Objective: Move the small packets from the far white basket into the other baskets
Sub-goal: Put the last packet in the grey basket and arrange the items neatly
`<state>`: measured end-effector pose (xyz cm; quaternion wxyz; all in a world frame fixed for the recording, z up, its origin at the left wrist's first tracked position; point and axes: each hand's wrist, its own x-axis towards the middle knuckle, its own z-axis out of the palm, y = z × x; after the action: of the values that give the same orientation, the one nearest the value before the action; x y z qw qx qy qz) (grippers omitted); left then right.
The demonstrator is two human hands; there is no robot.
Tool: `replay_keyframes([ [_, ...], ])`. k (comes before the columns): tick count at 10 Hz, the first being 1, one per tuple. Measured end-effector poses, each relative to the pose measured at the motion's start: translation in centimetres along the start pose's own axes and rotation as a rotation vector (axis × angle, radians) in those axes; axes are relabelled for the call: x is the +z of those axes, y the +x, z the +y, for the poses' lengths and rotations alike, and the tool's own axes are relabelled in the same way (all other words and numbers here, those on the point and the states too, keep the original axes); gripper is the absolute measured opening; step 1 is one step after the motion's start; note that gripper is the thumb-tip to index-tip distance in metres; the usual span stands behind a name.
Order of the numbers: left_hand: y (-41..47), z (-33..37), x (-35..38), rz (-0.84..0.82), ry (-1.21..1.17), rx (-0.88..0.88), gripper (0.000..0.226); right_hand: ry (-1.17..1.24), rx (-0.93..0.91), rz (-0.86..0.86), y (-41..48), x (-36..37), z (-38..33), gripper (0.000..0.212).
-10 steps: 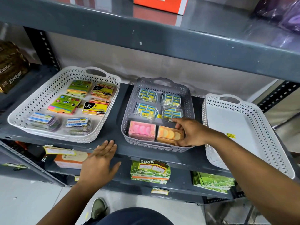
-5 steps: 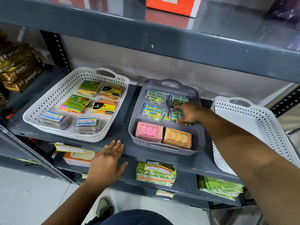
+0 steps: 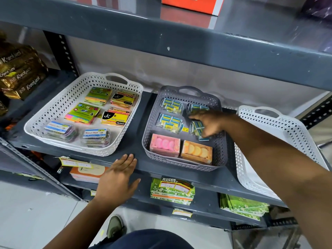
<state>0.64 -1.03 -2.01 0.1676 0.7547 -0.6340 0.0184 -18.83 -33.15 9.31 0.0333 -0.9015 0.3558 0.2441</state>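
**A:** So it was a grey metal shelf (image 3: 136, 123) in a shop, three baskets in a row. A second before, the right hand (image 3: 209, 124) was at the orange box (image 3: 196, 154) up front; by this point it had moved back onto the blue-and-yellow small packets (image 3: 197, 129) in the grey basket (image 3: 220, 108). Fingers spread, resting on them, not clamped.

**B:** And the white basket on the right (image 3: 287, 130)?

**A:** Looked bare, so my guess was the job was nearly done, just tidying. Left hand (image 3: 118, 178) stayed flat on the shelf edge, fingers together.

**B:** Any labels?

**A:** "Maruti Mart" in the left white basket (image 3: 53, 108), "Krackjack" far left, "SUPER MARKET" below.
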Motion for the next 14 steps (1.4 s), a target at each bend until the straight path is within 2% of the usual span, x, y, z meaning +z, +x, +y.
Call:
replay_keyframes([
  [1, 0.0, 0.0, 0.0, -0.002, -0.002, -0.001, 0.06, -0.036, -0.005, -0.09, -0.2, 0.0, -0.1, 0.102],
  [3, 0.0, 0.0, -0.1, 0.006, 0.013, 0.004, 0.059, 0.048, -0.002, 0.026, 0.2, 0.4, 0.5, 0.077],
  [4, 0.0, -0.1, 0.0, 0.005, 0.015, 0.002, 0.06, -0.028, 0.032, 0.137, 0.5, 0.5, 0.8, 0.06],
  [5, 0.0, -0.1, 0.1, 0.002, 0.018, 0.003, 0.06, -0.067, 0.06, 0.217, 0.6, 0.9, 0.8, 0.057],
  [6, 0.0, -0.2, 0.2, -0.003, 0.012, 0.002, 0.06, -0.022, 0.042, 0.193, 0.4, 0.9, 1.1, 0.062],
  [7, 0.0, -0.2, 0.2, -0.002, 0.009, -0.002, 0.06, -0.004, -0.009, 0.094, 0.2, 0.8, 1.0, 0.083],
  [8, 0.0, -0.1, 0.1, -0.002, 0.008, 0.003, 0.06, -0.014, 0.001, 0.098, 0.5, 1.4, 0.9, 0.087],
  [9, 0.0, -0.1, 0.1, -0.001, 0.014, 0.006, 0.06, -0.03, 0.017, 0.14, 0.8, 1.8, 1.0, 0.081],
  [11, 0.0, 0.0, -0.2, -0.006, 0.014, 0.008, 0.059, 0.015, 0.068, 0.071, 1.1, 2.1, 0.8, 0.09],
  [13, 0.1, 0.1, -0.4, -0.005, 0.023, 0.016, 0.059, 0.044, 0.094, 0.037, 0.8, 1.6, 0.4, 0.09],
  [14, 0.0, 0.1, -0.4, -0.017, 0.014, 0.012, 0.059, 0.14, 0.04, 0.151, -1.2, -0.2, -0.6, 0.085],
])
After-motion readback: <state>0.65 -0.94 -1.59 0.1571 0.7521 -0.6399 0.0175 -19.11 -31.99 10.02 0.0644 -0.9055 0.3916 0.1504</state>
